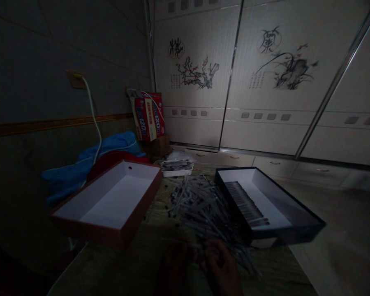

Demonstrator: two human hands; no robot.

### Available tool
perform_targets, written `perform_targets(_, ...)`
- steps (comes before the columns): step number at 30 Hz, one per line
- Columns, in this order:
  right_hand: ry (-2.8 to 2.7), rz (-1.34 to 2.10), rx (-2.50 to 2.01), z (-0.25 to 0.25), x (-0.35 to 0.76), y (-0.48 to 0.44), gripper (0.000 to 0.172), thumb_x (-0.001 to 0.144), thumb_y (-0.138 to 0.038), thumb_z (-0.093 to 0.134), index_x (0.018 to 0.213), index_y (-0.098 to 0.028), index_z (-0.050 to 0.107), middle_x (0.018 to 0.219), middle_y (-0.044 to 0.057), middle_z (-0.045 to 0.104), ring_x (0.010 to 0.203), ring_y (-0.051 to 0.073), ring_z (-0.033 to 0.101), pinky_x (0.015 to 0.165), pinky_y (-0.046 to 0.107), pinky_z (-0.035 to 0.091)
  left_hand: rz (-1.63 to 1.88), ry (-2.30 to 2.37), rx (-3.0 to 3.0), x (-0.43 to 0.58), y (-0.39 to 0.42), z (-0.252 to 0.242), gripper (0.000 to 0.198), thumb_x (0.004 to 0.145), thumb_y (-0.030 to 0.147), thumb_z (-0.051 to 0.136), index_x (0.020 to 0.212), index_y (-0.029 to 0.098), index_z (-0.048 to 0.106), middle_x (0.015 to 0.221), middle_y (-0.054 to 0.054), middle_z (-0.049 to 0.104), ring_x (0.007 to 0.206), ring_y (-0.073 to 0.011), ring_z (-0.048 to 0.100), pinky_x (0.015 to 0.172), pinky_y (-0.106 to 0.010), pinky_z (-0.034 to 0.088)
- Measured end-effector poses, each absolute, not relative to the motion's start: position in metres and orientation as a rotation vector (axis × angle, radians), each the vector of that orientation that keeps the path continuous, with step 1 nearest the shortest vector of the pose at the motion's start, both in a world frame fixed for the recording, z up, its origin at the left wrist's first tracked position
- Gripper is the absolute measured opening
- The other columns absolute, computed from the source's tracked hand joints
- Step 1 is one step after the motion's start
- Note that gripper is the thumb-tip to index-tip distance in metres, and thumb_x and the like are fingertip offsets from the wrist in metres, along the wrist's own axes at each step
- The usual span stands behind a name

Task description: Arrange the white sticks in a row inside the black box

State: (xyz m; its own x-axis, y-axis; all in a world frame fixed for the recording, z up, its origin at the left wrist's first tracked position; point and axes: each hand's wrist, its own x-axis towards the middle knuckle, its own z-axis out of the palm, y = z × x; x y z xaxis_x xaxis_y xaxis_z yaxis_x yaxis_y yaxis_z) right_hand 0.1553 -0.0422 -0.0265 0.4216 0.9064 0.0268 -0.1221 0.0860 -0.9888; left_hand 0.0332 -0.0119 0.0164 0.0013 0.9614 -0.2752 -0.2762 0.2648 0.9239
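Both hands are close together at the bottom centre, in dim light. My left hand (176,259) has its fingers closed round one end of a thin clear tube (172,240) that points left. My right hand (219,263) is curled beside it, fingers pinched on something small and too dark to make out. Just beyond them spreads a heap of clear slender tubes (200,197). Right of the heap, a dark blue box (283,205) with a white inside holds a row of similar tubes (243,201). At the left stands a red box (111,197) with a bare white inside.
A white tray (177,173) of tubes sits at the table's far edge. Small black pieces (169,211) lie left of the heap. Beyond are a blue cloth (107,148), a red and white carton (148,117) and sliding wardrobe doors (197,41). A white cable (94,111) hangs at the left.
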Motion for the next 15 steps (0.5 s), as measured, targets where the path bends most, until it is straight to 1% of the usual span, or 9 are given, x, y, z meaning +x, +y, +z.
perform_targets(2,-0.789,0.891,-1.253,-0.0274,0.1543,-0.0424,0.034,0.068,-0.049,0.065,0.079,-0.018,0.061,0.062,0.001,0.062,0.053,0.014,0.057,0.048,0.021,0.044,1.154,1.122,0.761,0.0334,-0.0121,0.0140,0.029,0.047,0.040,0.078,0.063,0.017,0.069,0.066,-0.004,0.069,0.069,-0.0222,0.064,0.068,-0.032,0.052)
perform_targets(6,-0.778,0.903,-1.245,-0.0298,0.1533,-0.0420,0.035,0.069,-0.051,0.064,0.080,-0.018,0.061,0.059,0.000,0.060,0.051,0.013,0.054,0.046,0.020,0.041,1.148,1.100,0.753,0.0326,-0.0133,0.0126,0.029,0.049,0.038,0.079,0.066,0.017,0.070,0.070,-0.004,0.071,0.072,-0.0209,0.064,0.069,-0.029,0.051)
perform_targets(10,-0.793,0.925,-1.223,-0.0326,0.1536,-0.0405,0.035,0.070,-0.051,0.064,0.080,-0.017,0.060,0.060,0.001,0.061,0.051,0.013,0.055,0.046,0.020,0.040,1.160,1.014,0.706,0.0329,-0.0126,0.0159,0.031,0.046,0.043,0.079,0.060,0.017,0.070,0.062,-0.003,0.069,0.065,-0.0209,0.064,0.065,-0.031,0.052)
perform_targets(13,-0.789,0.965,-1.192,-0.0348,0.1536,-0.0398,0.035,0.071,-0.051,0.063,0.081,-0.017,0.060,0.058,0.000,0.060,0.051,0.012,0.054,0.047,0.020,0.039,1.176,1.024,0.675,0.0334,-0.0123,0.0191,0.034,0.039,0.044,0.082,0.055,0.017,0.069,0.061,-0.003,0.068,0.063,-0.0206,0.064,0.063,-0.031,0.052)
perform_targets(15,-0.794,0.976,-1.180,-0.0352,0.1542,-0.0403,0.036,0.072,-0.051,0.062,0.082,-0.017,0.060,0.056,-0.001,0.058,0.049,0.012,0.053,0.047,0.020,0.039,1.165,1.054,0.651,0.0331,-0.0128,0.0191,0.037,0.034,0.043,0.083,0.057,0.017,0.070,0.061,-0.003,0.068,0.063,-0.0206,0.064,0.063,-0.031,0.052)
